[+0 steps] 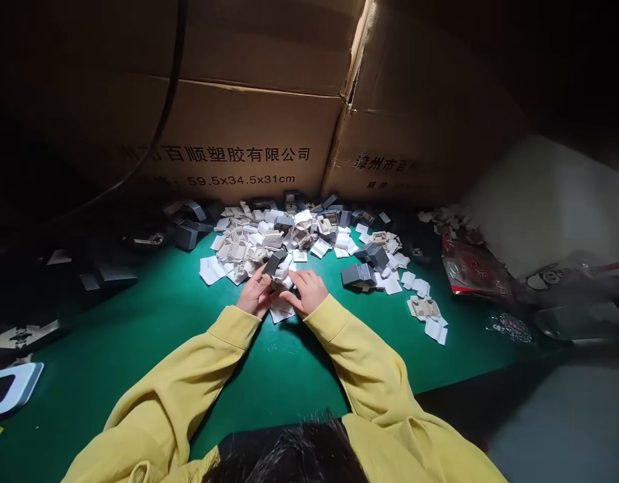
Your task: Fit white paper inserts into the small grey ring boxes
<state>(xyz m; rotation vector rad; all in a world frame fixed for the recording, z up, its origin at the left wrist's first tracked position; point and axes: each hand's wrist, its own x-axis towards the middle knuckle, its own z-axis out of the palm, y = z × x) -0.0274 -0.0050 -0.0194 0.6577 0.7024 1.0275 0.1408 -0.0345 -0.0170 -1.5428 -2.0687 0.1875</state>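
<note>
My left hand (255, 292) and my right hand (306, 290) meet in the middle of a green table (153, 335), both in yellow sleeves. Together they grip a small grey box (275, 261) with white card pieces under it. My left hand's fingers curl round the box's left side. Bent fingers of my right hand press on the card parts at its right. Just beyond lies a heap of white and beige card inserts (269, 238). A closed grey box (358, 274) sits to the right of my right hand.
Two large brown cartons (249, 134) stand along the table's far edge. More grey boxes (188, 231) lie at the left of the heap. A red foil bag (470, 268) rests at the right. A white-rimmed tray (12, 386) sits at the left edge.
</note>
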